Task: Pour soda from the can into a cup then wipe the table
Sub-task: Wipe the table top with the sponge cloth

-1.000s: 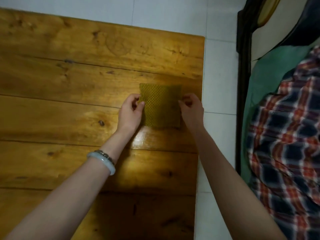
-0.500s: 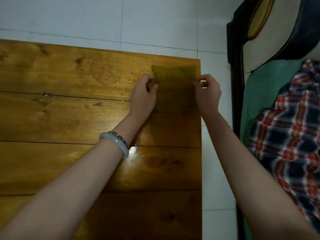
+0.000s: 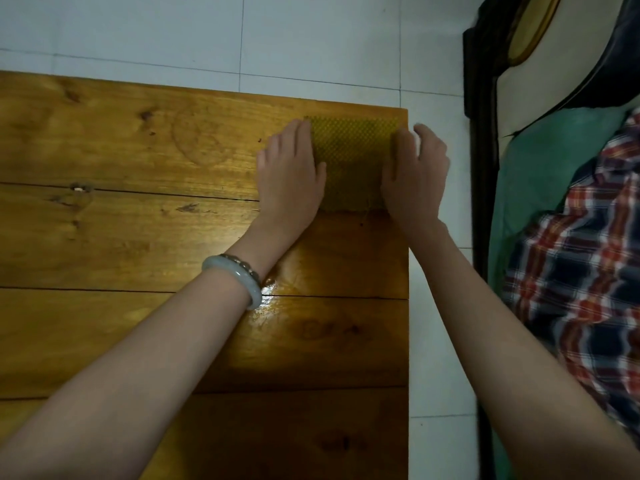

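Left hand (image 3: 291,168) is lying flat, fingers straight and close together, its thumb side pressing on the left edge of the green waffle-weave cloth (image 3: 353,161). Right hand (image 3: 415,171) is resting along the cloth's right edge with fingers loosely bent and one fingertip lifting clear. It is slightly blurred, and no pinch is showing. The cloth is lying spread and flat between the two hands at the far right corner of the wooden table (image 3: 138,237), its right side almost at the table's edge. A pale bangle (image 3: 239,275) with a beaded bracelet beside it is sitting on the left wrist. A glossy patch on the planks near that wrist is catching light, and whether it is wet I cannot tell. No can or cup is appearing in view, so the wiping stage is probably under way. Handling judgement: the cloth is looking light, soft and limp with a frayed near hem, so it is likely to bunch if pushed from one side. Flat palms on both sides, or a pinch at two corners, should be controlling it best. White tiled floor (image 3: 311,36) is lying beyond the table, and a bed with a plaid blanket (image 3: 588,271) is standing at right.
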